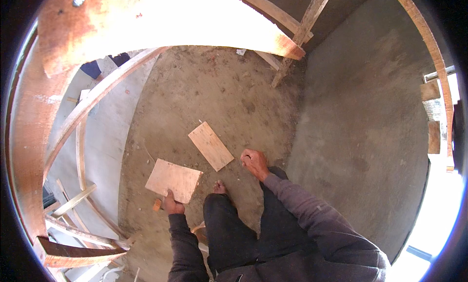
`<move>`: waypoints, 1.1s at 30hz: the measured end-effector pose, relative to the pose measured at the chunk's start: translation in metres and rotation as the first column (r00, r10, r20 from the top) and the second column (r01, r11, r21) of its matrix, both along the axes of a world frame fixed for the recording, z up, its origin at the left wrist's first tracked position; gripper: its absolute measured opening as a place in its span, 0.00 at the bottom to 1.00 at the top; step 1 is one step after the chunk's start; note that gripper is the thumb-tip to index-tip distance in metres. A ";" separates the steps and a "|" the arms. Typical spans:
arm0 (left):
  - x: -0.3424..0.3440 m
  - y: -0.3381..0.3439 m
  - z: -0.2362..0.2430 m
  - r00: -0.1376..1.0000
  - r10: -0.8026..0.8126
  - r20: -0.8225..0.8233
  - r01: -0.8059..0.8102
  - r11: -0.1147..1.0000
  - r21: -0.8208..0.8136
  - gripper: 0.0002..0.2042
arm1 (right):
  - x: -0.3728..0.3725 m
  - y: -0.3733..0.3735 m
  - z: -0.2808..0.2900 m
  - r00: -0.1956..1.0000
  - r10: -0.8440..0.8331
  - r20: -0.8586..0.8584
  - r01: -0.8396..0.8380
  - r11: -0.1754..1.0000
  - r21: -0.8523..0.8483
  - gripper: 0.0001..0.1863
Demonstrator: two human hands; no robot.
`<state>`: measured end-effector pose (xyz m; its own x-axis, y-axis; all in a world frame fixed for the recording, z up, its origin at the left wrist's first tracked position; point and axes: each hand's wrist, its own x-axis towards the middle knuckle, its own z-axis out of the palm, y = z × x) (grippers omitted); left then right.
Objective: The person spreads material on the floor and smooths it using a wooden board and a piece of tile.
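My left hand (172,204) grips the lower edge of a pale rectangular wooden board (171,180), with the thumb on its upper face. A small orange-brown block-like piece (157,205) shows beside that hand; I cannot tell whether it is held or lies on the floor. My right hand (254,163) is closed, fingers curled in, and anything inside is too small to make out. Between the hands and farther off, a second, narrower wooden board (211,146) lies flat on the floor, just left of my right hand and apart from it.
A rough earthen floor (253,106) spreads around my bare foot (219,187). On the right rises a grey plastered wall (353,121). Wooden framing (97,89) stands at the left, and a large bright plank (170,26) crosses the top. Crossed timbers (304,26) stand in the far corner.
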<state>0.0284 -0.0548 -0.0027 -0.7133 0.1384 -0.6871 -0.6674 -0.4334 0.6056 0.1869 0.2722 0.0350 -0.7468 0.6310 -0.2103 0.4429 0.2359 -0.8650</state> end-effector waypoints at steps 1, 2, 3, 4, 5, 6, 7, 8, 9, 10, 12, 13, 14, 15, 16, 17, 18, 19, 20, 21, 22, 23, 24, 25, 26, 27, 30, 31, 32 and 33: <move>-0.001 -0.006 -0.002 1.000 0.015 0.018 -0.015 1.000 -0.008 0.17 | -0.002 0.000 0.006 1.000 0.004 0.001 -0.004 1.000 0.001 0.06; -0.001 -0.012 -0.004 1.000 0.004 0.007 -0.004 1.000 -0.007 0.17 | -0.004 0.000 0.011 1.000 0.007 0.002 -0.007 1.000 0.002 0.06; -0.001 -0.016 -0.004 1.000 -0.007 -0.004 0.007 1.000 -0.004 0.16 | -0.005 0.001 0.014 1.000 -0.020 0.003 0.020 0.999 -0.035 0.06; -0.001 -0.018 -0.004 1.000 -0.018 -0.016 0.018 1.000 -0.001 0.16 | -0.006 0.002 0.017 0.999 -0.047 0.004 0.047 0.996 -0.072 0.06; -0.001 -0.020 -0.004 1.000 -0.002 0.011 0.003 0.999 -0.037 0.16 | -0.007 0.002 0.021 0.997 -0.072 0.006 0.073 0.991 -0.110 0.06; -0.002 -0.021 -0.004 0.999 0.018 0.035 -0.015 0.997 -0.075 0.16 | -0.007 0.002 0.025 0.996 -0.094 -0.008 0.092 0.987 -0.135 0.06; -0.003 -0.024 -0.002 0.997 0.040 0.059 -0.033 0.993 -0.114 0.15 | -0.007 0.003 0.032 0.993 -0.115 -0.022 0.110 0.981 -0.161 0.05; -0.003 -0.028 0.001 0.999 0.031 0.030 -0.027 0.993 -0.113 0.15 | -0.007 0.004 0.036 0.990 -0.135 -0.035 0.126 0.974 -0.187 0.05; 0.001 -0.028 0.004 1.000 0.020 0.006 -0.019 0.994 -0.110 0.15 | -0.006 0.006 0.038 0.983 -0.179 -0.041 0.166 0.962 -0.217 0.05; 0.004 -0.027 0.007 1.000 0.010 -0.018 -0.012 0.994 -0.107 0.15 | -0.005 0.007 0.039 0.974 -0.222 -0.046 0.204 0.947 -0.247 0.05; 0.008 -0.025 0.013 0.995 0.047 -0.087 -0.062 0.981 -0.181 0.15 | -0.003 0.010 0.045 0.964 -0.259 -0.062 0.235 0.938 -0.253 0.06; 0.009 -0.025 0.017 0.990 0.066 -0.124 -0.092 0.972 -0.218 0.15 | -0.001 0.012 0.051 0.965 -0.253 -0.074 0.231 0.946 -0.229 0.06; 0.012 -0.029 0.024 0.992 0.038 -0.121 -0.072 0.955 -0.287 0.15 | 0.000 0.014 0.056 0.965 -0.247 -0.086 0.226 0.953 -0.203 0.07; 0.016 -0.027 0.038 0.993 0.012 -0.115 -0.052 0.935 -0.350 0.16 | 0.000 0.016 0.065 0.968 -0.229 -0.101 0.208 0.961 -0.181 0.06; 0.018 -0.028 0.048 0.994 -0.012 -0.105 -0.032 0.911 -0.412 0.17 | 0.001 0.017 0.074 0.971 -0.210 -0.114 0.191 0.969 -0.158 0.06; 0.022 -0.033 0.045 0.984 -0.055 -0.170 -0.031 0.885 -0.465 0.15 | 0.002 0.020 0.085 0.974 -0.189 -0.127 0.172 0.976 -0.134 0.06; 0.025 -0.046 0.049 0.966 -0.099 -0.238 -0.044 0.848 -0.528 0.13 | 0.000 0.020 0.103 0.983 -0.133 -0.126 0.126 0.990 -0.066 0.05; 0.029 -0.053 0.051 0.943 -0.144 -0.299 -0.061 0.811 -0.582 0.12 | -0.001 0.023 0.117 0.989 -0.077 -0.123 0.079 0.997 0.010 0.04; 0.032 -0.060 0.054 0.917 -0.268 -0.295 -0.006 0.730 -0.683 0.11 | -0.002 0.026 0.129 0.993 -0.022 -0.116 0.032 0.996 0.088 0.03; 0.040 -0.060 0.062 0.883 -0.390 -0.261 0.053 0.635 -0.771 0.11 | 0.003 0.032 0.138 0.990 0.032 -0.141 -0.016 0.993 0.117 0.02; 0.048 -0.062 0.067 0.839 -0.501 -0.214 0.096 0.523 -0.847 0.11 | 0.006 0.037 0.145 0.982 0.090 -0.167 -0.066 0.987 0.145 0.01; 0.058 -0.064 0.067 0.798 -0.587 -0.137 0.106 0.360 -0.927 0.12 | 0.008 0.043 0.155 0.970 0.148 -0.191 -0.114 0.978 0.176 0.00; 0.067 -0.073 0.071 0.756 -0.653 -0.038 0.099 0.172 -0.980 0.13 | 0.004 0.045 0.171 0.960 0.186 -0.211 -0.145 0.970 0.194 0.01; 0.078 -0.083 0.073 0.717 -0.693 0.078 0.084 -0.024 -0.996 0.14 | 0.001 0.046 0.193 0.946 0.226 -0.231 -0.178 0.961 0.211 0.01; 0.084 -0.094 0.071 0.708 -0.697 0.114 0.102 -0.059 -0.993 0.15 | -0.003 0.047 0.211 0.930 0.262 -0.258 -0.205 0.952 0.228 0.02; 0.092 -0.105 0.069 0.699 -0.698 0.156 0.127 -0.093 -0.988 0.16 | -0.005 0.052 0.229 0.923 0.262 -0.283 -0.220 0.960 0.171 0.03; 0.127 -0.113 0.065 0.641 -0.748 0.172 0.174 -0.076 -0.982 0.16 | -0.003 0.074 0.289 0.936 0.142 -0.321 -0.176 0.981 -0.078 0.05; 0.128 -0.109 0.063 0.617 -0.772 0.153 0.174 -0.056 -0.983 0.16 | -0.004 0.078 0.311 0.945 0.028 -0.325 -0.110 0.966 -0.236 0.06; 0.131 -0.106 0.069 0.604 -0.772 0.197 0.225 -0.071 -0.972 0.16 | -0.004 0.085 0.334 0.941 0.009 -0.339 -0.095 0.967 -0.237 0.09; 0.137 -0.097 0.082 0.582 -0.778 0.238 0.284 -0.080 -0.955 0.17 | -0.003 0.095 0.356 0.925 -0.003 -0.380 -0.093 0.968 -0.234 0.10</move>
